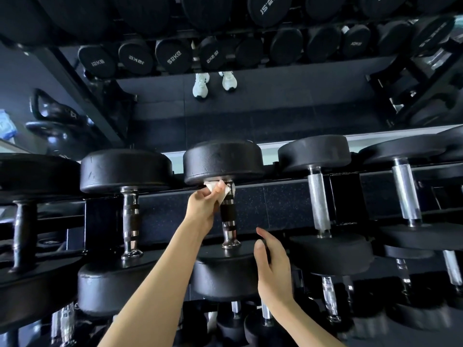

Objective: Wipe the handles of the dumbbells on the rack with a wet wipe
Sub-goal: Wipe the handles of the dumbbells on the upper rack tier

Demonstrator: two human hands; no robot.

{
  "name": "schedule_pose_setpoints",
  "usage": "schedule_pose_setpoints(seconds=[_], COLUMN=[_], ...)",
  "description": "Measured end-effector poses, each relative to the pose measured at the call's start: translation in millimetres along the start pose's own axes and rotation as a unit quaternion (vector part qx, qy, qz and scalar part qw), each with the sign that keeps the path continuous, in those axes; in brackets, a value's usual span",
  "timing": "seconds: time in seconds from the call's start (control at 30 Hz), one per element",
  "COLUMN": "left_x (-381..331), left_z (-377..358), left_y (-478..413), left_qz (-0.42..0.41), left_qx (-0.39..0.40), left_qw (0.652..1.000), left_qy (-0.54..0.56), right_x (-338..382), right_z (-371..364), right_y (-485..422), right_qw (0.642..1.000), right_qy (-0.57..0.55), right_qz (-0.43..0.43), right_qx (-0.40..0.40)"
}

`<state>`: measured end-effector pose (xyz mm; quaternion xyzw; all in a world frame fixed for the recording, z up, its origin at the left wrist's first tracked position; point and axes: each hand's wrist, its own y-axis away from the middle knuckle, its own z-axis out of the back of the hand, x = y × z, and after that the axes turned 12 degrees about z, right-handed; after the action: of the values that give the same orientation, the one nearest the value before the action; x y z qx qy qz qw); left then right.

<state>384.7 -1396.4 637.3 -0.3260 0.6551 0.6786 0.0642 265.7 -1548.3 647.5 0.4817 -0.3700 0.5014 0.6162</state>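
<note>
- While the left hand [204, 205] pinches the wet wipe [221, 190] on the handle [228, 214] by the rack's [344, 194] back rail, the wipe may bunch and skip the knurling.
- Right hand [271, 266] slack, empty, at the near head [225, 274]: the dumbbell could roll.

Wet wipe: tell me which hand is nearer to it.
Left. The left hand pinches the wet wipe against the far end of the dumbbell handle; the right hand is lower, by the near weight head, clear of the wipe.
</note>
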Motion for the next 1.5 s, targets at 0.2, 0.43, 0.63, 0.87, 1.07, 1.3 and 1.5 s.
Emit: schedule_pose_setpoints(seconds=[0.2,0.43,0.63,0.87,1.07,1.3,1.5], left_x=[-2,5,14,14,-1,20,35], left_z=[-18,-20,-25,-7,21,12,-4], left_y=[12,29,44,62,90,139,159], left_qz=[-0.108,-0.119,-0.074,-0.058,-0.159,-0.266,-0.251], left_qx=[-0.143,-0.194,-0.223,-0.184,-0.192,-0.041,0.092], left_qw=[0.963,0.9,0.854,0.837,0.884,0.87,0.887], left_qy=[-0.199,-0.371,-0.464,-0.512,-0.396,-0.414,-0.377], right_x=[-3,-1,1,6,30,87,90], right_z=[1,-1,0,4,22,6,27], right_y=[-1,-2,-3,-3,-5,6,16], right_qw=[1.0,1.0,1.0,0.999,0.999,0.992,0.987], right_qy=[0.01,0.018,0.02,0.018,-0.034,-0.126,-0.133], right_qz=[0.005,0.012,0.022,0.024,-0.007,0.018,0.01], right_qx=[-0.001,-0.002,0.001,0.02,0.041,-0.018,-0.092])
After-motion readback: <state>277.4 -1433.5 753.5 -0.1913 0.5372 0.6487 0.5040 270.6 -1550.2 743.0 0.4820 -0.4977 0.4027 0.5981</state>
